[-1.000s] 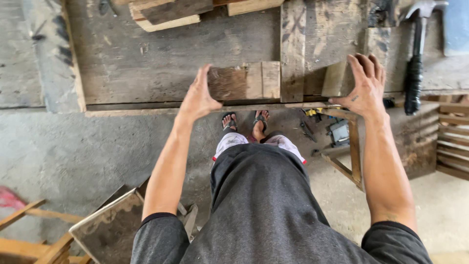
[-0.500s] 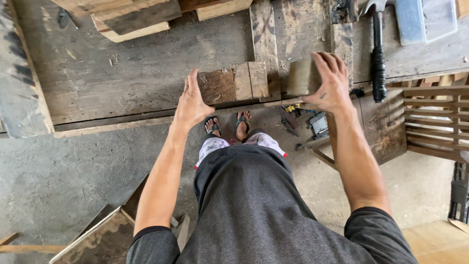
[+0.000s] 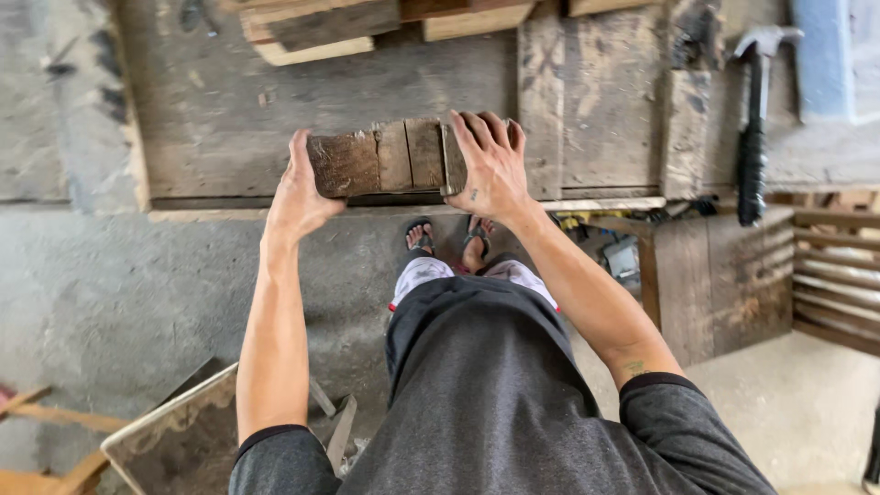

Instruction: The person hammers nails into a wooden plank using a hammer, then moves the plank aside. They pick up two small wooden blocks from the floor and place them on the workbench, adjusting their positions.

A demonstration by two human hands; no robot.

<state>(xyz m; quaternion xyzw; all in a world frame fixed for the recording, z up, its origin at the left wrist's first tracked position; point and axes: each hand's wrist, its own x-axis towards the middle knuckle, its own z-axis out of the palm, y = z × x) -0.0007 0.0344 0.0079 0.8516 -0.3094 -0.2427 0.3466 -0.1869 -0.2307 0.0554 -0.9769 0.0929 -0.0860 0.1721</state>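
Several short weathered wooden blocks lie side by side in a row near the front edge of a worn wooden workbench. My left hand presses flat against the row's left end. My right hand presses against its right end, fingers spread over the last block. The row is squeezed between both palms. My legs and sandalled feet show below the bench edge.
A hammer with a black grip lies at the bench's right. Wooden offcuts sit at the back. A slatted wooden crate stands right, loose tools under the bench, and board scraps on the concrete floor at lower left.
My right hand slid a block leftward from the bench's right part up against the others. My left hand stayed at the row's left end. The camera view shifted.
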